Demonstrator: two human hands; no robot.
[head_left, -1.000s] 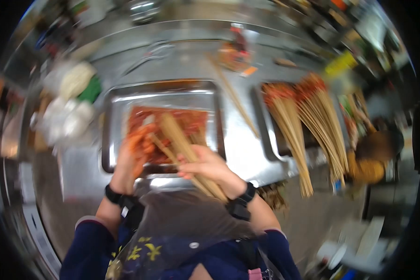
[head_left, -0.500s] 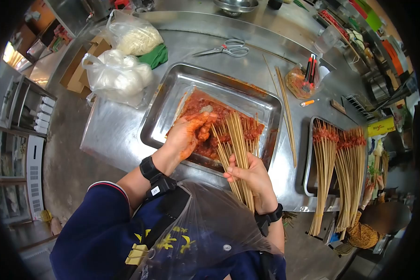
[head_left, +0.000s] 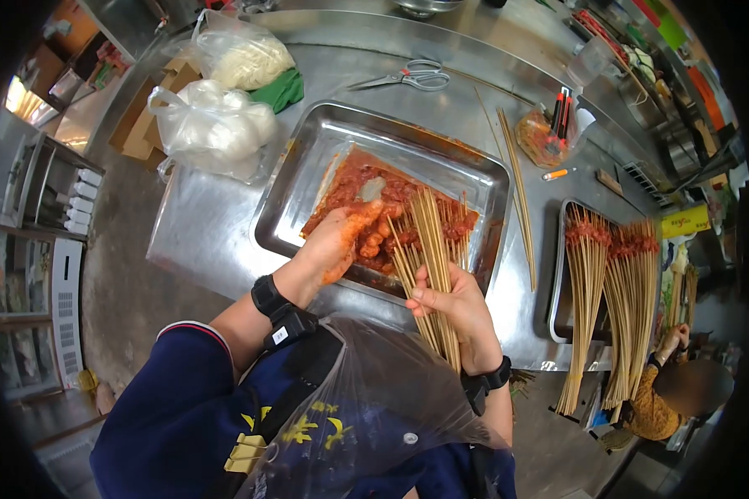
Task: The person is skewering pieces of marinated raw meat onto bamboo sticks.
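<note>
My right hand (head_left: 453, 303) is closed around a bundle of bamboo skewers (head_left: 431, 241), their upper ends over a steel tray (head_left: 308, 133). Red marinated meat (head_left: 399, 195) lies in that tray, with a pale grey piece on top. Small chunks of meat are threaded on several skewers at the bundle's right side. My left hand (head_left: 345, 237), smeared with red marinade, is beside the bundle at the meat. Its fingers are curled; what lies inside them is hidden.
A second tray (head_left: 560, 283) at right holds finished-looking meat skewers (head_left: 586, 283). Loose sticks (head_left: 520, 200), scissors (head_left: 412, 76), an orange pen (head_left: 559, 174) and a tub with cutters (head_left: 545, 137) lie behind. White plastic bags (head_left: 212, 129) stand at left. Another person (head_left: 657, 407) is at far right.
The view has shifted slightly, so the bench appears a little displaced. My left fingers have moved at the meat, uncovering more of the grey piece. My right hand keeps its hold on the skewers.
</note>
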